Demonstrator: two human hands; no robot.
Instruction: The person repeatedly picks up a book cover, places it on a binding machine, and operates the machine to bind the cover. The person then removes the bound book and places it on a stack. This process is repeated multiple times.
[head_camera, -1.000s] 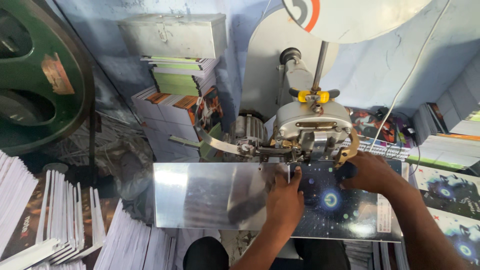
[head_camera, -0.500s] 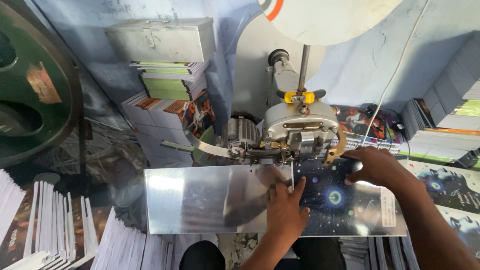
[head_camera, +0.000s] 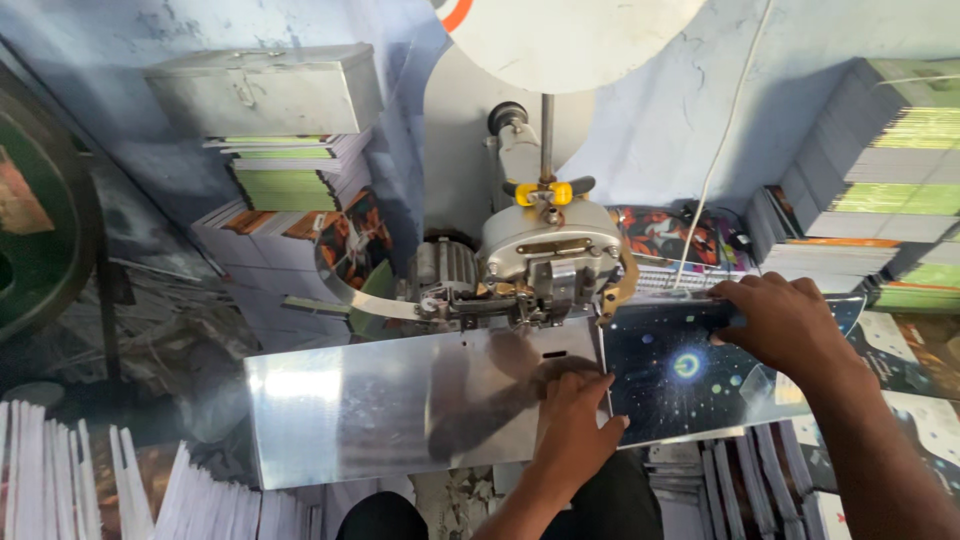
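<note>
Dark booklet (head_camera: 690, 375), two hands (head_camera: 790, 320), one stitcher (head_camera: 545, 260)

One head camera looks steeply down, close over the metal table (head_camera: 380, 410), probably seated

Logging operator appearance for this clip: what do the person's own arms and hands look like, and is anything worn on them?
Both hands, left and right, are bare: no gloves, rings or watch show. Both forearms are bare too, with no sleeves reaching into view.
</note>
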